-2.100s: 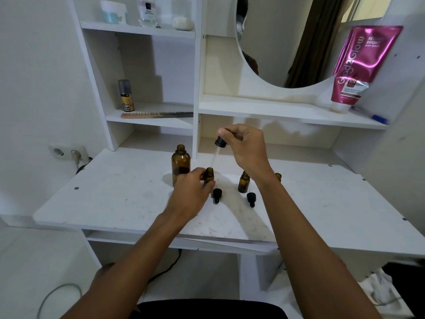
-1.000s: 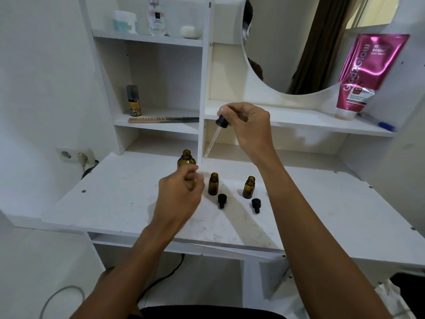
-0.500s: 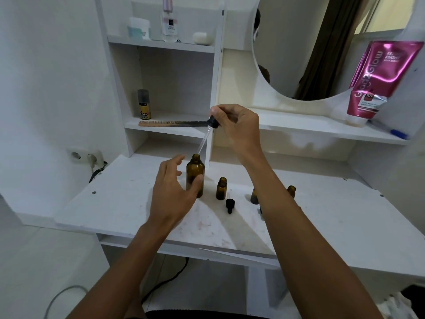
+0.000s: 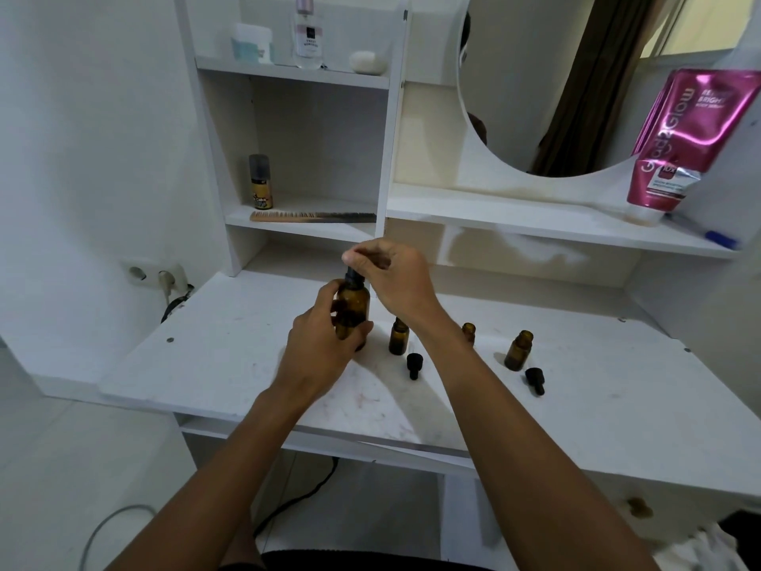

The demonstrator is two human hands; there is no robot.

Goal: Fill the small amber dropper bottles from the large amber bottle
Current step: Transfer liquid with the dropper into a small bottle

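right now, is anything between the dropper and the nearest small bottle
Nothing visible. The dropper sits in the large amber bottle; the nearest small amber bottle stands open just right of it, a loose dropper cap in front.

pretty clearly a home bedroom vanity: round mirror [image 4: 547, 76] at 1 o'clock, comb [image 4: 313, 217], perfume bottle [image 4: 308, 35], pink lotion tube [image 4: 683, 138] on white shelves.

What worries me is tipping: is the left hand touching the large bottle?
Touching. The head view shows the left hand wrapped round the large bottle, fingers and thumb on its glass.
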